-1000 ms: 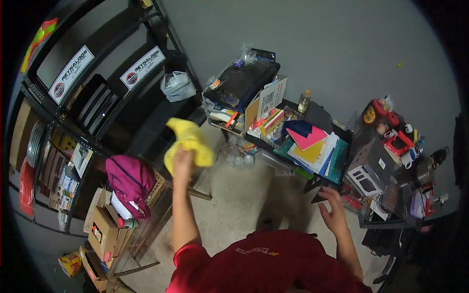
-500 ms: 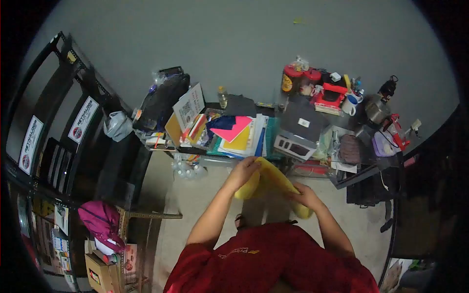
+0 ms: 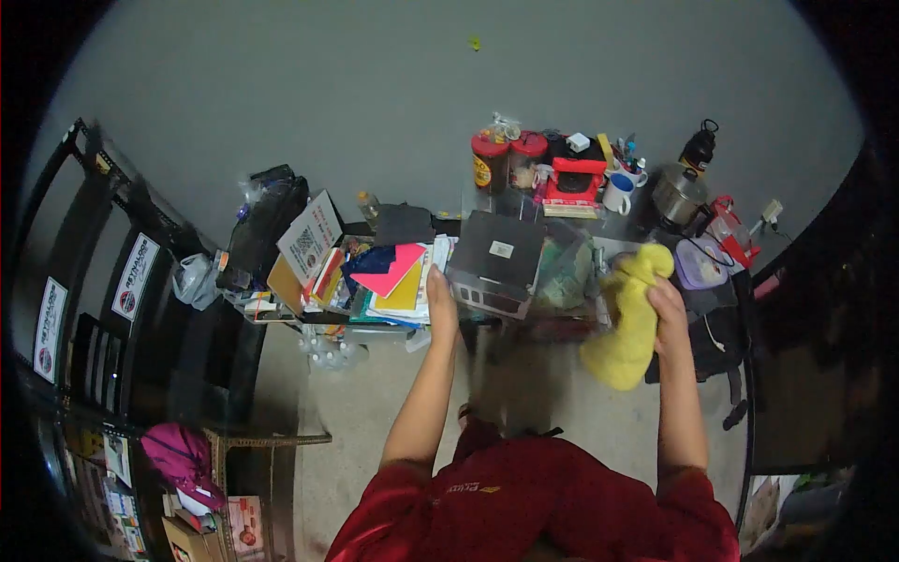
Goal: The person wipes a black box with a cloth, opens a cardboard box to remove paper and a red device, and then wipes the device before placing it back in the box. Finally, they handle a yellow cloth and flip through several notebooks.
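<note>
A bunched yellow cloth (image 3: 622, 328) hangs from my right hand (image 3: 668, 314), its fingers closed on the cloth's right side. The cloth is raised in front of the right part of the table. My left hand (image 3: 442, 304) has let its fingers stretch upward, holding nothing, right at the left side of a black box (image 3: 496, 253) with a white label on top. Papers and folders, among them a pink sheet (image 3: 391, 272), lie just left of that hand.
Red-lidded jars (image 3: 490, 161), a blue-and-white mug (image 3: 618, 193) and a steel pot (image 3: 680, 194) stand at the back right. A leaning QR-code sign (image 3: 309, 239) is on the left. Metal shelving (image 3: 178, 347) lines the left side, with water bottles (image 3: 332, 354) below the table.
My left hand has let go of the yellow cloth and moved to the black box's side. My right hand has carried the cloth up and to the right. The view has shifted right.
</note>
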Motion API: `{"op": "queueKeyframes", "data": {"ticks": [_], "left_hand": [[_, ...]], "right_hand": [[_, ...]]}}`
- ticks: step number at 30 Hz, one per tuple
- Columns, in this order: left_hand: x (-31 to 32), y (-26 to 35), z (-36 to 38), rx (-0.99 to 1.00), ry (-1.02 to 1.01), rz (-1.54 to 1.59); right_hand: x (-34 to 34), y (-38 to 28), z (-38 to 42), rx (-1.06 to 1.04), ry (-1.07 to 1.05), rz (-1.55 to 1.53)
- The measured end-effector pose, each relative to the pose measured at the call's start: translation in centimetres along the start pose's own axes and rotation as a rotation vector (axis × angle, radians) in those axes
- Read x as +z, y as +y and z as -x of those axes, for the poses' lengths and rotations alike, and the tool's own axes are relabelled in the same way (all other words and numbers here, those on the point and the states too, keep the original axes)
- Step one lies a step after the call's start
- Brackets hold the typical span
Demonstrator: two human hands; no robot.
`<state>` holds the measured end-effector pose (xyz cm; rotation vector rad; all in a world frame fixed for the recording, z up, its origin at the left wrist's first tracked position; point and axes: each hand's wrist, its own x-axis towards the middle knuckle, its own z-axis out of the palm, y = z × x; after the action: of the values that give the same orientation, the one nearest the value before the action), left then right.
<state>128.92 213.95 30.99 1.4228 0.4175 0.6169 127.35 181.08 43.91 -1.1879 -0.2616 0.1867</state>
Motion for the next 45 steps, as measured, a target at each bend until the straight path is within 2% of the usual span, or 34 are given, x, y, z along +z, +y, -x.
{"op": "queueKeyframes", "data": {"ticks": [1,2,3,5,6,8,9,11,13,14,16,17,19,20,22,24,26,27,29,33,34,36,37,39,40,42,43,45], "left_hand": [[0.4,0.3,-0.7,-0.011,-0.028,0.019],[0.7,0.5,-1.3,-0.021,-0.054,0.034],[1.1,0.7,-1.7,-0.028,-0.084,0.054],[1.6,0.9,-2.2,-0.061,-0.148,0.090],[1.8,0.9,-2.1,-0.084,-0.176,0.113],[1.9,0.8,-1.6,-0.107,-0.231,0.134],[1.7,0.2,-1.5,-0.099,-0.253,0.114],[1.0,-1.8,-1.9,-0.016,-0.286,-0.015],[0.7,-4.2,-2.8,0.158,-0.306,-0.266],[1.2,-2.8,-3.0,0.148,-0.312,-0.261],[2.2,-0.4,-2.7,0.376,-0.235,-0.535],[2.3,-1.0,-2.7,0.416,-0.178,-0.655],[2.6,-1.4,-2.5,0.444,-0.103,-0.634],[2.7,-1.3,-2.5,0.479,-0.040,-0.608],[2.8,-1.6,-2.6,0.455,-0.044,-0.599],[2.6,-1.7,-2.5,0.428,-0.047,-0.593],[2.9,-1.2,-2.6,0.360,-0.101,-0.610],[3.0,-0.9,-2.6,0.361,-0.101,-0.612],[3.0,-0.3,-2.5,0.276,-0.140,-0.557],[3.2,-0.5,-2.6,0.301,-0.100,-0.632],[3.1,-0.5,-2.6,0.310,-0.080,-0.673],[3.2,-0.4,-2.5,0.326,-0.049,-0.723],[3.3,-0.2,-2.4,0.299,-0.033,-0.753],[3.3,0.1,-1.9,0.250,-0.010,-0.779],[3.3,0.0,-1.8,0.249,-0.002,-0.788],[3.5,-0.5,-1.9,0.245,0.003,-0.799],[3.5,-0.8,-2.0,0.247,0.011,-0.803],[3.5,-1.3,-2.4,0.280,0.004,-0.796]], "right_hand": [[-0.4,1.3,-2.1,0.018,-0.040,0.068],[1.4,2.0,-4.0,-0.122,0.014,0.350],[3.3,1.8,-5.6,-0.253,-0.095,0.660],[6.7,4.0,-9.4,-0.447,-0.294,0.927],[8.3,5.3,-10.9,-0.323,-0.425,0.830],[11.0,9.1,-14.0,-0.534,-0.666,1.233],[11.9,11.3,-14.2,-0.488,-0.681,1.347],[12.7,13.4,-14.5,-0.430,-0.678,1.458],[12.4,13.9,-15.6,-0.494,-0.715,1.508],[12.2,13.9,-16.3,-0.481,-0.715,1.512],[11.3,13.8,-17.9,-0.457,-0.670,1.730],[10.8,14.1,-18.9,-0.456,-0.680,1.727],[10.1,14.6,-20.7,-0.468,-0.337,1.735],[10.2,14.8,-21.1,-0.467,-0.339,1.733],[10.4,14.9,-21.3,-0.328,-0.114,1.659],[11.3,15.2,-20.2,-0.341,-0.110,1.604],[13.1,13.9,-18.0,-0.238,-0.501,1.547],[13.1,14.4,-17.6,-0.239,-0.500,1.545],[12.8,15.2,-17.1,-0.480,-0.557,1.458],[12.4,14.1,-18.9,-0.591,-0.482,1.599],[12.1,13.6,-19.4,-0.677,-0.453,1.720],[11.0,13.4,-21.3,-0.587,-0.344,1.674],[9.8,14.0,-22.8,-0.412,-0.278,1.503],[6.3,15.6,-25.9,-0.208,-0.187,1.457],[5.4,15.0,-26.2,-0.211,-0.196,1.448],[4.4,13.6,-26.6,-0.074,-0.109,1.388],[4.8,13.8,-26.2,-0.080,-0.115,1.383],[6.3,14.9,-24.2,-0.304,-0.204,1.557]]}}
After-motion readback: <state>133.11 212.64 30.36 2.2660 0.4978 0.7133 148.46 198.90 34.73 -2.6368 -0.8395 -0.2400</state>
